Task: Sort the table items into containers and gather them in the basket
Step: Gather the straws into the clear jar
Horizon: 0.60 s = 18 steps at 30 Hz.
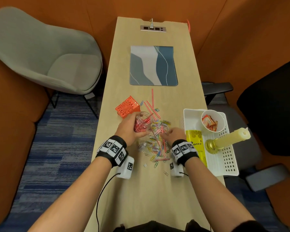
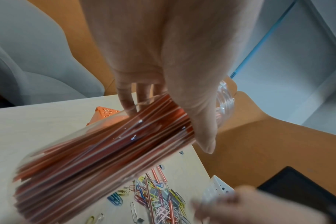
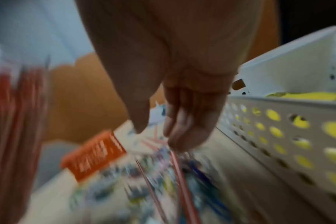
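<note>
My left hand (image 1: 132, 129) (image 2: 169, 127) grips a clear plastic jar (image 1: 143, 123) (image 2: 105, 151) packed with red striped straws, tilted with its mouth away from me above the table. My right hand (image 1: 167, 133) (image 3: 157, 133) hovers low over a heap of coloured paper clips (image 1: 156, 141) (image 2: 159, 195), thumb and fingers apart and pointing down, nothing visibly between them. Loose red straws (image 1: 151, 106) lie in and beyond the heap. A white perforated basket (image 1: 228, 156) (image 3: 278, 136) stands at the right table edge. The right wrist view is motion-blurred.
An orange cut-out holder (image 1: 127, 107) (image 2: 105, 112) lies on its side just behind the jar. The basket holds a white cup of sachets (image 1: 211, 122), a yellow packet (image 1: 195, 143) and a candle on a gold stand (image 1: 228, 139). A blue-grey mat (image 1: 153, 65) lies farther back.
</note>
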Motion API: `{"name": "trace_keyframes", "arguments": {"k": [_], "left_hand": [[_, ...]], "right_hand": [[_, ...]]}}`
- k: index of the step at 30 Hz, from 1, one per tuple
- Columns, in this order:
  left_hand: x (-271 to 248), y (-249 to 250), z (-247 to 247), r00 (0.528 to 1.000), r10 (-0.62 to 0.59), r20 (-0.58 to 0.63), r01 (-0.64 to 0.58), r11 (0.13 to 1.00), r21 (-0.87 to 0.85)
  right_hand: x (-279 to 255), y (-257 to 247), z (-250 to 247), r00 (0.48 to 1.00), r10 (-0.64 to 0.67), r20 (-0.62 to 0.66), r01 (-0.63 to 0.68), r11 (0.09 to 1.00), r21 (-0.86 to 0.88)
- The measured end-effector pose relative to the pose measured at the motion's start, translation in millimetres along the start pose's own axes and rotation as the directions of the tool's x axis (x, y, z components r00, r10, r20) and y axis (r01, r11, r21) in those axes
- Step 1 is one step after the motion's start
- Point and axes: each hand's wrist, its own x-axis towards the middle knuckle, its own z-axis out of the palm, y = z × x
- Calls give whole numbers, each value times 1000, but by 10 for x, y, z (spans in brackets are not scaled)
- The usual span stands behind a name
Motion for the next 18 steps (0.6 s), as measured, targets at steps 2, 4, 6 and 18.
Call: {"name": "trace_keyframes", "arguments": {"k": [2, 4, 6, 18], "left_hand": [[51, -19, -23, 1000, 2, -15, -2, 1000, -11], [86, -21, -50, 1000, 15, -23, -15, 1000, -22], [113, -46, -61, 1000, 17, -23, -18, 999, -34], [167, -190, -35, 1000, 19, -9, -20, 998, -61]], "right_hand": [[89, 40, 216, 993, 58, 102, -36, 977, -208], [164, 21, 365, 995, 66, 70, -46, 967, -251], [221, -9, 454, 997, 54, 51, -36, 952, -304], [306, -55, 402, 982, 120, 144, -74, 955, -289]]}}
